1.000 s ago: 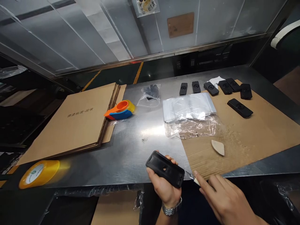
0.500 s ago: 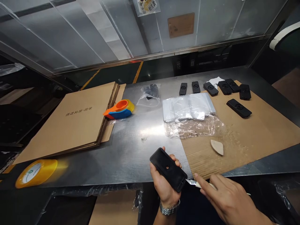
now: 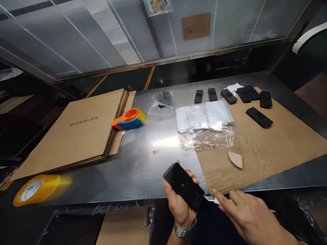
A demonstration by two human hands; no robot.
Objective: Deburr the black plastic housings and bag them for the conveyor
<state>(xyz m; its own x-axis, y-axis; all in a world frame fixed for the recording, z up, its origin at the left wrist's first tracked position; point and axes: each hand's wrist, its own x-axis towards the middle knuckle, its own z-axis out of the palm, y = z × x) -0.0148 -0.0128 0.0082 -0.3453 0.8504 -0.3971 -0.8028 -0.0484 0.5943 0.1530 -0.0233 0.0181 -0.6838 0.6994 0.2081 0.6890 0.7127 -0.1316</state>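
Observation:
A black rectangular plastic housing (image 3: 182, 185) with a small round hole lies tilted in my left hand (image 3: 180, 209), whose fingers wrap its sides. My right hand (image 3: 251, 212) grips a craft knife (image 3: 214, 199) by its pale handle, index finger stretched along it. The blade's tip is at the housing's lower right edge; whether it touches cannot be made out. On the cardboard sheet (image 3: 286, 149) lies a similar black piece (image 3: 259, 117), with several more behind it. A beige fan-shaped pad (image 3: 235, 160) rests nearer to my right hand.
A stack of clear plastic bags (image 3: 204, 117) lies mid-table. To its left are a bagged black part (image 3: 163, 100), an orange and blue tape dispenser (image 3: 129, 119) and flattened cartons (image 3: 87, 132). A yellow tape roll (image 3: 38, 189) sits at the front left edge.
The housing has tipped slightly in my left hand, showing more of its side wall. The knife stays by the same corner. The whole view has shifted a little.

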